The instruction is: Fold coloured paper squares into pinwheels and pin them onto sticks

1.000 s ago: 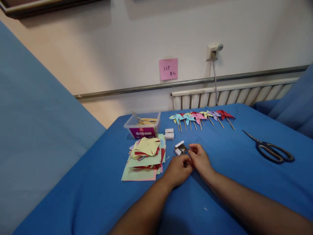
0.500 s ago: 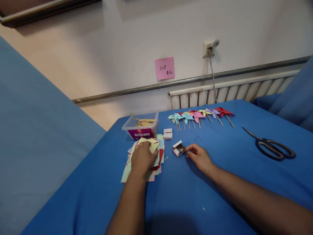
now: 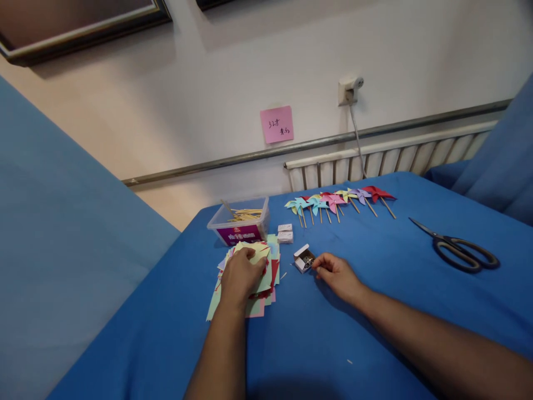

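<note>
A stack of coloured paper (image 3: 271, 303) lies on the blue-covered table. My left hand (image 3: 241, 275) rests on top of it, thumb and fingers bent around a pale yellow paper (image 3: 259, 251) with slit corners. To the right stands a small white box (image 3: 301, 267) with its flap up, and shiny metal pins (image 3: 307, 261) show inside. My right hand (image 3: 336, 273) is at the box's right edge, thumb and forefinger pinched together. Whatever lies between those fingertips is too small to make out.
Behind the paper stand a clear tub (image 3: 241, 230) of wooden sticks and two small white boxes (image 3: 285, 234). Several paper pinwheels (image 3: 333, 201) lie along the back of the table. Black-handled scissors (image 3: 458, 247) lie at the right.
My left hand has shifted slightly on the paper, its thumb and fingers further apart. My right fingertips have moved a little closer in over the box. The camera view has tilted slightly up.
</note>
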The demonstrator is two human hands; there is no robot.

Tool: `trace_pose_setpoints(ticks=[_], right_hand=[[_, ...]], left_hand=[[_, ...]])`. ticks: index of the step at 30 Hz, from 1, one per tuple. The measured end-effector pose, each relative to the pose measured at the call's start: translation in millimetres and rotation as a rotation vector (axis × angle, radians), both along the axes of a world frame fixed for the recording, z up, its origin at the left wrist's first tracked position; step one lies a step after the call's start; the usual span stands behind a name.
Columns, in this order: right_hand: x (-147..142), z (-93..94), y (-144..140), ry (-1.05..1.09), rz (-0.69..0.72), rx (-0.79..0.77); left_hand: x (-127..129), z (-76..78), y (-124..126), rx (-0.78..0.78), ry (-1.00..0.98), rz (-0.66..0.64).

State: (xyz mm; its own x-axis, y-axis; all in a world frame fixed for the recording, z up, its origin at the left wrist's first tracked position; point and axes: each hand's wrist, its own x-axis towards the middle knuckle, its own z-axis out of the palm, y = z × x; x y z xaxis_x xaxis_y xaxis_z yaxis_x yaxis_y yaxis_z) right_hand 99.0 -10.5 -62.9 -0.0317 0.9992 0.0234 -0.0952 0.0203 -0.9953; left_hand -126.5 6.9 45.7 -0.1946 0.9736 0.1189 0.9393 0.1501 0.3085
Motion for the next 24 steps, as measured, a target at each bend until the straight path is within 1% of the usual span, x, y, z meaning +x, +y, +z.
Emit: trace_pose_setpoints(ticks=[3,6,13,17,19,20,22,24], right_hand=[[-1,1.1,-1,-0.009,0.030,0.002],[-1,3.7,-2,-0.006,0.054,-0.002],[-1,4.8,-2,-0.015,0.064,-0.005],[-2,5.4,-2,-0.016,0.070,-0.012],[-3,6.2,-2,-0.012,0.070,-0.020],[-3,6.6,-2,-0.011,0.066,-0.024],[-4,7.2,-2,-0.011,0.048,-0.022],[-5,7.8,-2,-0.008,0.020,-0.010]], left_hand=[[1,-3.4,0,0.030,0.058,-0.010],[3,-4.8,1,0.026,0.073,-0.003],[2,-1.1,2,0.014,-0.014,0.047],[-1,-1.8,2,0.032,-0.022,0.056],[-3,-1.3,2,0.094,-0.030,0.076],[-3,-0.4,2,0.154,-0.046,0.082],[-2,2.6,0,0.328,-0.103,0.087],[0,6.9,-4,0.528,-0.201,0.096]])
